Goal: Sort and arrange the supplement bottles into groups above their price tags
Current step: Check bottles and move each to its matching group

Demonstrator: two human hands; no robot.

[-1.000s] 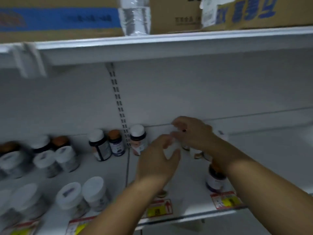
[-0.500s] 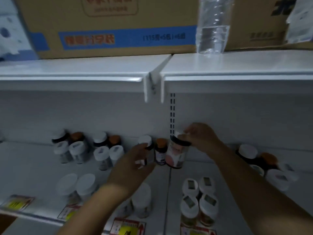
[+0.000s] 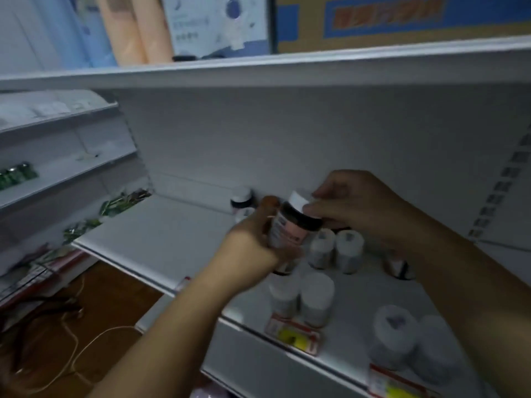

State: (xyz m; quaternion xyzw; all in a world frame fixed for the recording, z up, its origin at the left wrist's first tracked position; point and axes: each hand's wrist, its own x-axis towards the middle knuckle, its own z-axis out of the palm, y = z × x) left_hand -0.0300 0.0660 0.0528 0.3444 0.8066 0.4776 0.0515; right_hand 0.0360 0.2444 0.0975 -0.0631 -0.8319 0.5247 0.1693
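Observation:
A dark supplement bottle [image 3: 290,229] with a pink label and white cap is held tilted above the white shelf [image 3: 161,234]. My left hand [image 3: 253,248] wraps its lower body. My right hand [image 3: 353,208] pinches its cap and neck from the right. Behind them stand a white-capped dark bottle [image 3: 241,198] and an orange-capped one [image 3: 270,201] at the back wall. White-lidded jars [image 3: 349,251] stand in pairs to the right and at the shelf front [image 3: 316,297]. A red and yellow price tag [image 3: 293,334] sits on the shelf's front edge below them.
The shelf's left half is bare. Another price tag [image 3: 396,387] and two white jars [image 3: 395,337] lie at lower right. An upper shelf [image 3: 258,67] holds a cardboard box and packages. Side shelving with green items stands at left; cables lie on the wooden floor [image 3: 86,326].
The view has swung to the left along the shelf. The pink-label bottle, gripped by my right hand at the shelf back before, is now lifted and tilted, with my left hand also closed on it.

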